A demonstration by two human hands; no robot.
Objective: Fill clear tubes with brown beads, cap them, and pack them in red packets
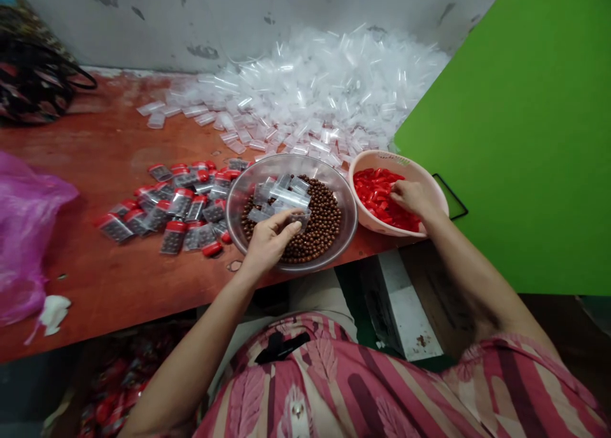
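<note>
My left hand (273,239) is closed on a small clear plastic container (298,219) with brown balls in it, over the front of a metal bowl (238,240). Inside that bowl lie many brown balls (327,218) and several clear containers (286,196). My right hand (411,196) reaches into a pink basket (360,164) of red caps (377,193). Its fingers are bent and pressed together among the caps; whether a cap is between them is hidden.
Capped containers (179,202) of balls lie left of the bowl on the red table (124,298). A large heap of clear containers (329,88) rests against the wall. A green panel (534,158) stands at right. A purple plastic bag (28,234) lies at left.
</note>
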